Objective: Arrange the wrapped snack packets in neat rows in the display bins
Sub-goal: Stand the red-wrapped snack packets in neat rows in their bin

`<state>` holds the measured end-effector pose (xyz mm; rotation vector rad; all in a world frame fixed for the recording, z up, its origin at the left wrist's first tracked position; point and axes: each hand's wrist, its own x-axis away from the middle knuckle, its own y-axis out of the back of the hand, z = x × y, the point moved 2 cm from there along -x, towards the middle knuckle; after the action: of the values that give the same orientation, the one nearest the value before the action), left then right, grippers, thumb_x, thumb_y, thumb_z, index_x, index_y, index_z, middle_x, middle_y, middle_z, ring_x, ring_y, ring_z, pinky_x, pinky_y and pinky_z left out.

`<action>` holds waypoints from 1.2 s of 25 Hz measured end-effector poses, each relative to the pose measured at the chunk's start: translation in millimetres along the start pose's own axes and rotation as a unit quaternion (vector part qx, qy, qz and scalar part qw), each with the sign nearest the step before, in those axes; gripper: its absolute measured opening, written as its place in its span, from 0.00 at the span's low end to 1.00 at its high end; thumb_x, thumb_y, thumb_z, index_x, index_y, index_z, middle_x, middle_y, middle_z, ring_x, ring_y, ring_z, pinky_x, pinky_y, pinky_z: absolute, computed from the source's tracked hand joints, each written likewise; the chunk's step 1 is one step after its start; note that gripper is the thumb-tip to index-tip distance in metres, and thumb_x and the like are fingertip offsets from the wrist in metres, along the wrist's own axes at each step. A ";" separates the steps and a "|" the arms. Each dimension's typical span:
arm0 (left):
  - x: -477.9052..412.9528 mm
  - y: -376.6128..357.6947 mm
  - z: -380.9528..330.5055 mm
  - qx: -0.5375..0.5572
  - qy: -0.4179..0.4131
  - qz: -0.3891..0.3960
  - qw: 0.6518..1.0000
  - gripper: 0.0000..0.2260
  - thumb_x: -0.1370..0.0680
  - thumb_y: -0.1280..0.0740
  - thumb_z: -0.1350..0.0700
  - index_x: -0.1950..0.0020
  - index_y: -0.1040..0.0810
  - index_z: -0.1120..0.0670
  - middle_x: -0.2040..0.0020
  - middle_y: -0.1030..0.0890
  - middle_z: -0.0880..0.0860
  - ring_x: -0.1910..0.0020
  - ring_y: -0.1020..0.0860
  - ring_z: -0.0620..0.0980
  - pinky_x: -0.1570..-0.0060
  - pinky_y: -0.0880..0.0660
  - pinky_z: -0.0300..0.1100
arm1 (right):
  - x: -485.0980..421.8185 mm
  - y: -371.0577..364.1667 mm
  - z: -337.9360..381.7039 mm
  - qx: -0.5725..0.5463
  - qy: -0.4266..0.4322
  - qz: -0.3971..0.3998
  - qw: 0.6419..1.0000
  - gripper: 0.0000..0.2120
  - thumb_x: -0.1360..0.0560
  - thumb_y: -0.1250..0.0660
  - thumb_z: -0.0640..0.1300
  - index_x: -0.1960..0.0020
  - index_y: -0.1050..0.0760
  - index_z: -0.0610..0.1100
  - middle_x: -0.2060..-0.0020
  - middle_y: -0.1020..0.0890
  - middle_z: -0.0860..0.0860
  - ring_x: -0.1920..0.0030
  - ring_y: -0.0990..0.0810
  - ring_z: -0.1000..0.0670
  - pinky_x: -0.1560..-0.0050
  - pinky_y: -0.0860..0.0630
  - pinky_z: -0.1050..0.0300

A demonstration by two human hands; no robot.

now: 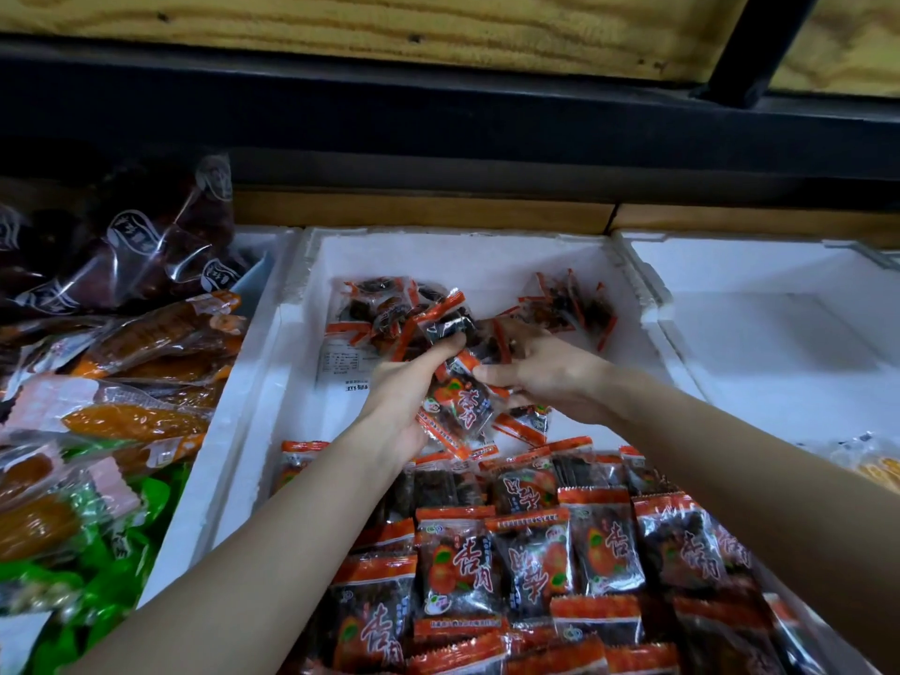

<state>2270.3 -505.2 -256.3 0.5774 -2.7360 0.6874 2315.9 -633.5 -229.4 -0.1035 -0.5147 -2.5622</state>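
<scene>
Small dark snack packets with orange sealed ends fill the near half of a white foam bin [272, 353] in rough rows [545, 552]. Loose packets lie heaped at the bin's back [384, 309] and back right [579, 304]. My left hand [404, 397] grips a bunch of these packets [458, 401] above the bin's middle, thumb over the top one. My right hand [545, 377] pinches the same bunch from the right side, with more packets under its fingers.
A second white foam bin [759, 343] stands to the right, with a yellow packet [876, 465] at its near edge. Left of the middle bin lie orange, green and dark wrapped goods [121, 382]. A dark shelf rail [438, 114] and wooden board run above.
</scene>
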 end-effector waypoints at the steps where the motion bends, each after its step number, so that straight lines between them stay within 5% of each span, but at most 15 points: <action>1: -2.0 -1.6 0.4 -0.005 -0.011 -0.029 1.000 0.14 0.31 0.23 0.57 0.49 0.19 0.62 0.61 0.16 0.60 0.70 0.18 0.54 0.72 0.23 0.41 | -4.9 1.4 -2.5 0.004 0.008 -0.040 0.999 0.24 0.27 0.30 0.37 0.34 0.33 0.46 0.42 0.24 0.45 0.53 0.21 0.49 0.55 0.20 0.52; 4: -2.5 -7.0 0.5 0.012 -0.047 -0.060 0.997 0.13 0.29 0.25 0.58 0.50 0.21 0.63 0.64 0.18 0.57 0.75 0.20 0.50 0.77 0.25 0.38 | -11.2 11.7 -8.0 -0.022 -0.007 -0.111 0.994 0.27 0.32 0.25 0.37 0.35 0.30 0.39 0.43 0.21 0.41 0.63 0.19 0.54 0.61 0.23 0.63; 7: -6.6 -4.4 -2.8 0.000 -0.074 -0.063 0.995 0.10 0.29 0.25 0.59 0.52 0.20 0.61 0.60 0.17 0.56 0.65 0.17 0.53 0.60 0.18 0.49 | 8.3 41.0 -4.6 -0.054 0.015 -0.143 0.988 0.17 0.29 0.30 0.32 0.40 0.25 0.35 0.49 0.20 0.43 0.61 0.21 0.54 0.66 0.24 0.71; 11: -1.3 -9.9 -5.6 -0.007 -0.096 -0.031 0.995 0.12 0.29 0.25 0.59 0.48 0.20 0.61 0.61 0.15 0.54 0.66 0.17 0.51 0.59 0.19 0.51 | 46.4 95.6 -6.1 0.184 0.094 -0.185 0.961 0.11 0.26 0.34 0.32 0.46 0.20 0.41 0.56 0.20 0.49 0.62 0.24 0.60 0.62 0.29 0.77; 15: 18.7 -30.5 1.9 -0.028 -0.085 0.024 0.996 0.19 0.29 0.25 0.57 0.41 0.22 0.59 0.56 0.14 0.54 0.61 0.17 0.49 0.54 0.20 0.51 | 61.6 113.8 -24.9 0.365 0.063 -0.081 0.925 0.09 0.24 0.36 0.33 0.57 0.21 0.44 0.63 0.21 0.48 0.67 0.25 0.62 0.63 0.32 0.71; 19: 33.7 -46.7 9.2 -0.015 -0.067 0.073 0.995 0.14 0.28 0.26 0.59 0.45 0.24 0.56 0.59 0.15 0.54 0.67 0.17 0.47 0.67 0.21 0.43 | 61.7 112.1 -49.4 0.492 0.064 0.001 0.868 0.08 0.24 0.36 0.34 0.48 0.20 0.39 0.55 0.19 0.49 0.54 0.23 0.50 0.60 0.35 0.73; 24: 42.9 -53.2 19.2 -0.047 -0.048 0.100 0.993 0.15 0.28 0.26 0.58 0.44 0.25 0.52 0.52 0.15 0.55 0.54 0.16 0.50 0.49 0.22 0.50 | 61.4 111.5 -58.4 0.519 0.041 0.017 0.854 0.10 0.23 0.38 0.36 0.45 0.22 0.44 0.49 0.19 0.47 0.48 0.22 0.47 0.48 0.29 0.56; 26: 43.1 -53.7 22.7 -0.048 -0.040 0.112 0.992 0.25 0.31 0.24 0.56 0.36 0.26 0.54 0.51 0.15 0.54 0.50 0.17 0.51 0.43 0.24 0.54 | 63.5 108.4 -59.0 0.533 0.026 0.034 0.845 0.12 0.23 0.40 0.34 0.44 0.24 0.45 0.47 0.20 0.46 0.47 0.23 0.47 0.47 0.30 0.56; 28: 43.0 -53.1 26.2 -0.051 -0.032 0.115 0.992 0.34 0.35 0.21 0.53 0.32 0.29 0.55 0.48 0.16 0.55 0.45 0.19 0.52 0.40 0.26 0.57 | 65.7 104.5 -54.2 0.510 0.045 0.011 0.859 0.14 0.22 0.42 0.33 0.40 0.26 0.44 0.43 0.23 0.47 0.43 0.24 0.49 0.47 0.32 0.61; 30: 43.8 -52.3 29.1 -0.059 -0.028 0.114 0.991 0.32 0.35 0.21 0.54 0.33 0.28 0.54 0.48 0.16 0.55 0.45 0.19 0.53 0.41 0.25 0.56 | 72.3 97.7 -38.2 0.361 0.085 -0.065 0.926 0.11 0.20 0.42 0.40 0.39 0.28 0.43 0.45 0.23 0.50 0.46 0.24 0.53 0.49 0.31 0.64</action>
<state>2249.8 -575.8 -245.6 0.2639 -2.9001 0.5620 2304.1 -759.9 -219.1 0.4197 -1.3852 -2.3017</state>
